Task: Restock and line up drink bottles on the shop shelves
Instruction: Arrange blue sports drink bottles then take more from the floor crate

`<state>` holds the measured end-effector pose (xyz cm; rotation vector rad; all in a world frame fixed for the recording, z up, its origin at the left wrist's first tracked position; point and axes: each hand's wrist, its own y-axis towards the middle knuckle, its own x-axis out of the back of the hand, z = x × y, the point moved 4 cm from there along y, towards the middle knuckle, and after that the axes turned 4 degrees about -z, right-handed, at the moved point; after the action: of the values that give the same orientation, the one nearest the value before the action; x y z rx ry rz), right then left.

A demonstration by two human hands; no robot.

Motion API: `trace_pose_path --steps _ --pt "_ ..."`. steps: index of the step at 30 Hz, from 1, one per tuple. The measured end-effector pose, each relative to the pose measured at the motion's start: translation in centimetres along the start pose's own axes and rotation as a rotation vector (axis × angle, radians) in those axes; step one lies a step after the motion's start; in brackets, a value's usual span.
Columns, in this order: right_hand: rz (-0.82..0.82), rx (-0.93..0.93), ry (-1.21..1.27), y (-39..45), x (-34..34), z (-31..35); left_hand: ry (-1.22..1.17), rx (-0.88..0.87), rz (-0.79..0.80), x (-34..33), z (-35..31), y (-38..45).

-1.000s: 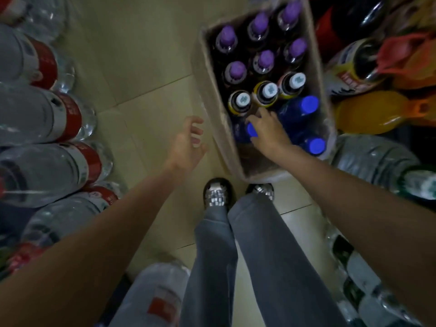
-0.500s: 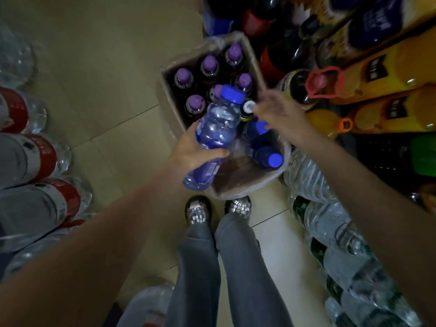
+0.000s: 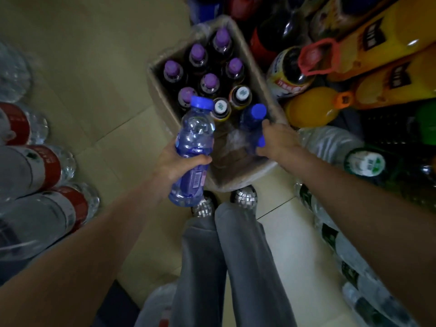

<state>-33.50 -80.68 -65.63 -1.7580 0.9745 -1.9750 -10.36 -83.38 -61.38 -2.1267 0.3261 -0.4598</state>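
Note:
A cardboard box [image 3: 247, 53] stands on the floor in front of my feet. It holds several purple-capped bottles [image 3: 210, 81] and two white-capped ones [image 3: 241, 93]. My left hand [image 3: 174, 162] grips a clear blue bottle with a blue cap [image 3: 192, 147] just above the box's near left corner. My right hand [image 3: 277, 142] reaches into the box's near right side and its fingers curl round a second blue-capped bottle [image 3: 253, 121], which is partly hidden by the hand. Another blue cap [image 3: 260, 141] shows right by my fingers.
Large water bottles with red labels [image 3: 47, 166] lie stacked on the left. On the right lie orange juice bottles [image 3: 316, 107], dark soda bottles [image 3: 286, 72] and green-labelled water bottles [image 3: 363, 161]. Tiled floor [image 3: 94, 79] stretches between the rows. My legs and shiny shoes [image 3: 243, 194] are below the box.
My left hand took a blue bottle out of the box and holds it higher and closer now. My right hand dropped back into the box onto another blue-capped bottle.

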Motion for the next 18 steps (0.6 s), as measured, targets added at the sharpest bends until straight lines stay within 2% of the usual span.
trace_pose_path --steps 4,8,13,15,18 --pt "-0.027 0.058 0.284 -5.3 8.8 -0.3 -0.069 -0.014 0.043 0.4 -5.8 -4.9" --pt "-0.105 0.183 0.334 -14.8 22.7 -0.6 -0.008 -0.166 0.145 1.3 -16.2 -12.9" --pt "-0.400 0.190 0.229 -31.6 40.6 -2.7 0.102 -0.441 0.277 1.7 -30.4 -27.1" --pt "-0.550 0.148 0.213 -38.4 45.6 -4.6 0.121 -0.581 0.314 0.9 -35.3 -33.6" --pt "-0.806 0.066 0.316 -49.0 51.1 -8.3 0.142 -0.742 0.430 -1.7 -40.8 -43.0"
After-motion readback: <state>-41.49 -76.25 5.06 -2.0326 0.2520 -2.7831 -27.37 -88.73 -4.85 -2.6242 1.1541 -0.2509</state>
